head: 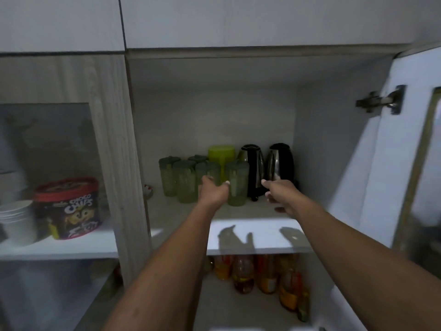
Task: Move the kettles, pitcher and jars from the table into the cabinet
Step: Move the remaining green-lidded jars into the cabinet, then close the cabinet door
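Now your left hand (213, 191) is wrapped round a green jar (208, 174) on the shelf (250, 211), left of the two kettles (254, 172); your right hand (279, 194) is open, empty, just in front of the right kettle (280, 163)

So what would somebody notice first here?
Probably the two bare arms reaching into the open cabinet, left hand at the green jars, right hand by two shiny kettles. Next, the red-lidded Choco Chips tub on the left shelf.
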`<state>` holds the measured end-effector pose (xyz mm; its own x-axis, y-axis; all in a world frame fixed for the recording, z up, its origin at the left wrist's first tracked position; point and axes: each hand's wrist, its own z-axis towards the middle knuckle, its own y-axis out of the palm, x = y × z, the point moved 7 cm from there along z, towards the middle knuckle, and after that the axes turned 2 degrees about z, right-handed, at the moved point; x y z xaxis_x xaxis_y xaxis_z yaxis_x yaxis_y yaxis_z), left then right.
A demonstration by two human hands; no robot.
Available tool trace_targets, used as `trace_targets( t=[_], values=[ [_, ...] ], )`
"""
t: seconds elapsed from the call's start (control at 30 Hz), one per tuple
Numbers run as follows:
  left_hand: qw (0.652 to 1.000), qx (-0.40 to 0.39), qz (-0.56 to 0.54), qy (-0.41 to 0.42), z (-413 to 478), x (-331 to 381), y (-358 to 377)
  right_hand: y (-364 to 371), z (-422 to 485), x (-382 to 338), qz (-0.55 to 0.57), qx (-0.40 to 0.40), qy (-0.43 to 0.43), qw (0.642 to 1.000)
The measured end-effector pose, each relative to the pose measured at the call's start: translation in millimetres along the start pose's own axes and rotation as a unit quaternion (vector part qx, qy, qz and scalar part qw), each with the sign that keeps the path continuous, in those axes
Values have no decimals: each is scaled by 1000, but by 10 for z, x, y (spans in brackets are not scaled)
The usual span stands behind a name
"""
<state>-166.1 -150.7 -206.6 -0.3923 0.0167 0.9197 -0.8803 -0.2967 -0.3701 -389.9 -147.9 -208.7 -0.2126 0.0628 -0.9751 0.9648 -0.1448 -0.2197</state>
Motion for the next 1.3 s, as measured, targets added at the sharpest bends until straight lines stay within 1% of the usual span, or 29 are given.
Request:
trace_targets(
  t=[0.07, 0.23, 0.37, 0.53, 0.67, 0.73, 0.77, 0.83, 0.9, 0.93, 0.97, 1.03, 1.07, 1.1, 1.2, 1.23, 1.3],
  values=[
    [1000, -24, -3, 18, -403, 104, 146, -284, -390, 90, -4, 1, -7, 1000],
    [992, -103, 22, 70, -1468, 435, 742, -1230, -1331, 364, 9, 50, 3, 999],
    [979, -155, 19, 130, -2186, 930, 1197, -1945, -1991, 323, 7, 90, -1, 996],
    [957, -202, -2, 210, -3073, 1639, 1619, -2744, -2889, 65, 2, 161, -46, 986],
    [927, -243, -13, 285, -3820, 2142, 2022, -3396, -3712, -91, -54, 256, -81, 962],
    [909, -264, -18, 321, -4224, 2290, 2207, -3662, -4128, -142, -95, 323, -115, 934],
    [900, -269, -10, 342, -4435, 2341, 2274, -3770, -4330, -161, -131, 367, -135, 911],
    [883, -265, 12, 387, -4820, 2405, 2384, -3951, -4717, -166, -199, 469, -173, 843],
    [872, -259, 18, 414, -5147, 2411, 2454, -4069, -5084, -123, -220, 567, -201, 768],
    [865, -256, 20, 431, -5296, 2413, 2472, -4110, -5234, -90, -219, 603, -208, 738],
    [855, -256, 26, 451, -5440, 2418, 2484, -4147, -5348, -53, -214, 629, -212, 717],
    [829, -269, 44, 488, -5673, 2433, 2512, -4260, -5470, 50, -194, 659, -198, 699],
    [819, -278, 51, 499, -5757, 2440, 2531, -4315, -5488, 97, -176, 664, -179, 704],
    [810, -284, 57, 510, -5824, 2446, 2545, -4372, -5474, 149, -151, 659, -163, 718],
    [791, -297, 77, 529, -5936, 2445, 2579, -4419, -5383, 219, -81, 610, -137, 776],
    [787, -299, 80, 534, -5955, 2441, 2586, -4429, -5367, 236, -59, 598, -137, 788],
    [778, -298, 91, 546, -5986, 2413, 2554, -4425, -5431, 248, -45, 598, -134, 789]
  ],
)
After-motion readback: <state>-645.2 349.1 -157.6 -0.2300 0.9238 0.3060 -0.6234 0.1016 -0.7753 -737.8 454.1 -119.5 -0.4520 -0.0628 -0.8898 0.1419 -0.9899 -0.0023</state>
